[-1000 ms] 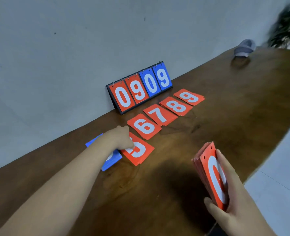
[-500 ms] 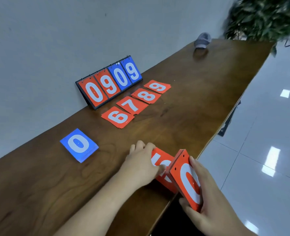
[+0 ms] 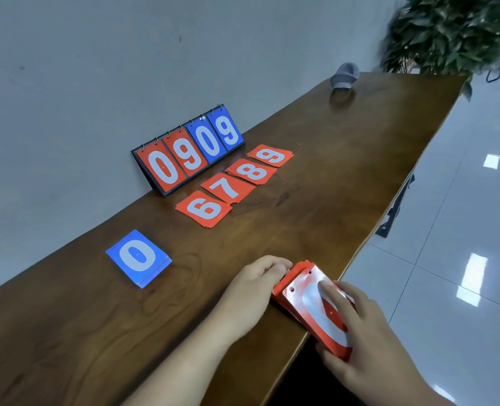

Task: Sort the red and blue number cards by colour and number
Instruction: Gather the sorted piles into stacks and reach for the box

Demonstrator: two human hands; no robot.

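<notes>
Evidently left hand (image 3: 254,285) and right hand (image 3: 366,341) both grip the red stack (image 3: 304,291). Stiff, glossy cards probably slip apart; squeeze the long edges

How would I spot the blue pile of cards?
On the long wooden table, find the standing scoreboard against the wall. Left of the red 6 card lies the blue pile, apart. It alone among the flat cards is blue, showing 0.
</notes>
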